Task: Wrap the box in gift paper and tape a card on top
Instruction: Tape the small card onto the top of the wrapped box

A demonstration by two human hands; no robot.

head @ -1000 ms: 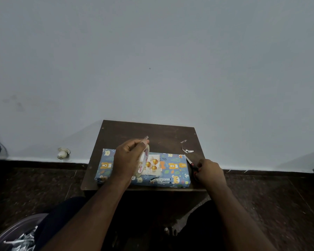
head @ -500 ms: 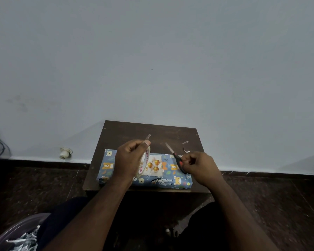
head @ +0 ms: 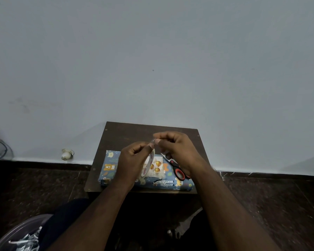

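Blue-wrapped box [head: 170, 183] lengthwise left-right | left hand [head: 132, 162], right hand [head: 178, 151] pinch tape [head: 153, 141]

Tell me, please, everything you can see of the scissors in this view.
The scissors have black handles with red-lined finger loops and short pale metal blades that look closed. They lie flat on the wrapped box, just right of the card, tips pointing up-left and loops toward the person. The right hand hovers above, hiding part of one loop; whether it touches them is unclear.
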